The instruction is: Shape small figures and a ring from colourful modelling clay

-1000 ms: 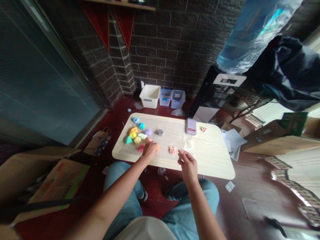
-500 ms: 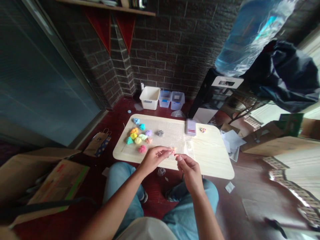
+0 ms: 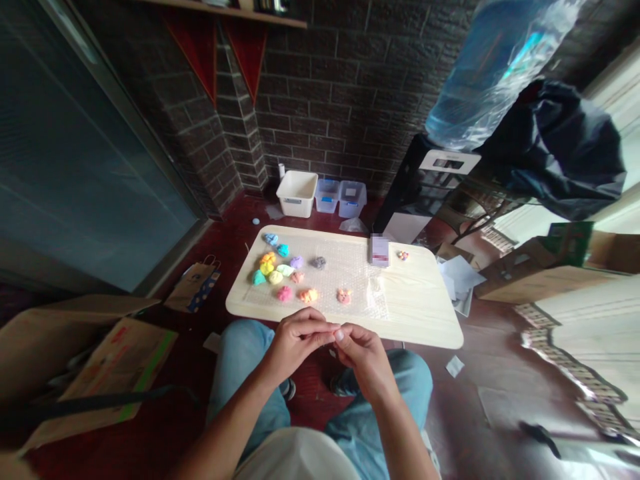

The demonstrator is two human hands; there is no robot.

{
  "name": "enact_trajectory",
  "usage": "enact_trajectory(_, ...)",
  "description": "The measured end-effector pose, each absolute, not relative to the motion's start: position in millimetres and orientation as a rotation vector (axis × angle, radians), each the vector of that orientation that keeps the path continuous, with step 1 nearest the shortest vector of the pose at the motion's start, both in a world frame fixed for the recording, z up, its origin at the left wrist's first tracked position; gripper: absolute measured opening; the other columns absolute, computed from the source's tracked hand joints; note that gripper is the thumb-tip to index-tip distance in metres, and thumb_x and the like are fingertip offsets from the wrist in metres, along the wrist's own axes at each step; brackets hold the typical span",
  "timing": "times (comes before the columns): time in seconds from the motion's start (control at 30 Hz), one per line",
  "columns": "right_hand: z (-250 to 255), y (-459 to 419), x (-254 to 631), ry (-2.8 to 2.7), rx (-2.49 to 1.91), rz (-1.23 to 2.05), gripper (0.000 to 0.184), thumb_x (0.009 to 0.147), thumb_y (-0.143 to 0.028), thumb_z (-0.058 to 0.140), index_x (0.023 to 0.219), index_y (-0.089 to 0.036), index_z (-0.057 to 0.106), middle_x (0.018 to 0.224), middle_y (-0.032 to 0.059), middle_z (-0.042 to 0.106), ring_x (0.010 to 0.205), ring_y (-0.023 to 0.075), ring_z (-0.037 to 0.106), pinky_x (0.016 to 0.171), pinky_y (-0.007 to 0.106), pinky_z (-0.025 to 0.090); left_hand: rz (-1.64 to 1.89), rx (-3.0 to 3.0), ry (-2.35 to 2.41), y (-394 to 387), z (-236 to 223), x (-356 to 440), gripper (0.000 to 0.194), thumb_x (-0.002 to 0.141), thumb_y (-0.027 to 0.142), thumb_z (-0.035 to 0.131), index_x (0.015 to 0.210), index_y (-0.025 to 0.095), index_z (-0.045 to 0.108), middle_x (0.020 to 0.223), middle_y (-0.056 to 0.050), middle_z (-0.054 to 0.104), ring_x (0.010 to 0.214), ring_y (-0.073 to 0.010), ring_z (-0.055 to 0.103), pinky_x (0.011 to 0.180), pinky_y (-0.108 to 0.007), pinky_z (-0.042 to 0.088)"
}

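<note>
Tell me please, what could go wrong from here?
Anything pinched between the left hand and right hand might drop to the floor, as they appear short of the near edge of the table. Either hand could bump the pink animal face. The bright yellow lump and orange lump behind it might stick together, if soft.

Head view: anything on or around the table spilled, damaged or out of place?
A white scrap lies on the floor by the near right corner of the table, like dropped litter. On top, nothing looks spilled; the pink animal face shows no obvious damage.
</note>
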State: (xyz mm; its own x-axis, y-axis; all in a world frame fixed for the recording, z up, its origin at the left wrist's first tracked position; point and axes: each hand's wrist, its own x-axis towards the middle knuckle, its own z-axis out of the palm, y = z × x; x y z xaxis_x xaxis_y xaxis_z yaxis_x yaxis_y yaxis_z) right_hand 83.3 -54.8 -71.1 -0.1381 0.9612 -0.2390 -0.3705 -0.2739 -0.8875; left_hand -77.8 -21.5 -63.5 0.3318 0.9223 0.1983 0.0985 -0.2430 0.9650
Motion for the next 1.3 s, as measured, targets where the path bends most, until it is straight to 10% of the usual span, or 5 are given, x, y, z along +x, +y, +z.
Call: enact_trajectory(1.3,-39,-55,75,-0.856,-1.028,1.296,0.018,0.079,-0.035,0.074,0.079,-0.022,0.061,0.062,-0.0045,0.057,0.051,0.0085,0.043,0.050,0.023,0.034,0.970,1.187,0.796,-31,-35,-61,0.024,0.087,0.035,0.062,0.078,0.015,0.072,0.071,-0.001,0.053,0.069,-0.0116,0.048,0.061,-0.024,0.035)
